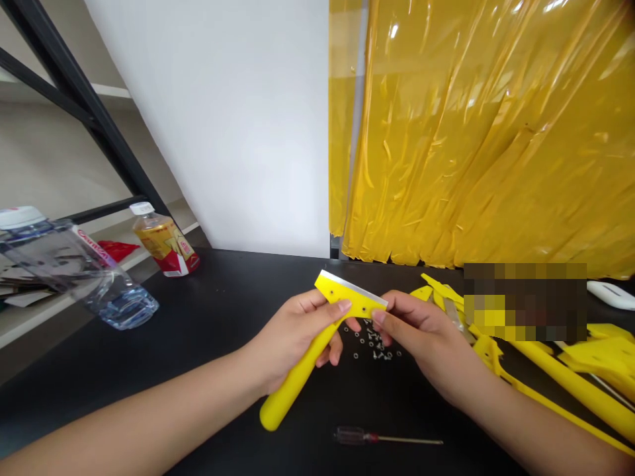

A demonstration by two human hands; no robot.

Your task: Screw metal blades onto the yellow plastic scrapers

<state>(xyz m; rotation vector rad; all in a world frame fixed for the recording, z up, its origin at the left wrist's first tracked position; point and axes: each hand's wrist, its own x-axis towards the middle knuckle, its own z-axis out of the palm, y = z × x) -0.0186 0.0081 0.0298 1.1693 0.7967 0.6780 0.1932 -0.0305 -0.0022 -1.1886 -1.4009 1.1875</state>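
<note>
A yellow scraper (350, 299) with a metal blade along its far edge is held above the table, its round handle slanting down to the left. My left hand (302, 330) is wrapped around its neck, thumb pressed on the head near the middle. At the right end of the head, my right hand (419, 330) pinches the corner between thumb and fingers. Two small holes show in the scraper head. Beneath the hands lie several loose small screws and nuts (381, 350). A screwdriver (360, 436) with a clear handle lies nearer to me.
Several yellow scraper parts (546, 360) are heaped on the right of the black table (223, 423). A large clear bottle (99, 271) and a smaller drink bottle (166, 241) stand at the left. Yellow plastic sheeting (486, 132) hangs behind, beside a white panel (238, 119).
</note>
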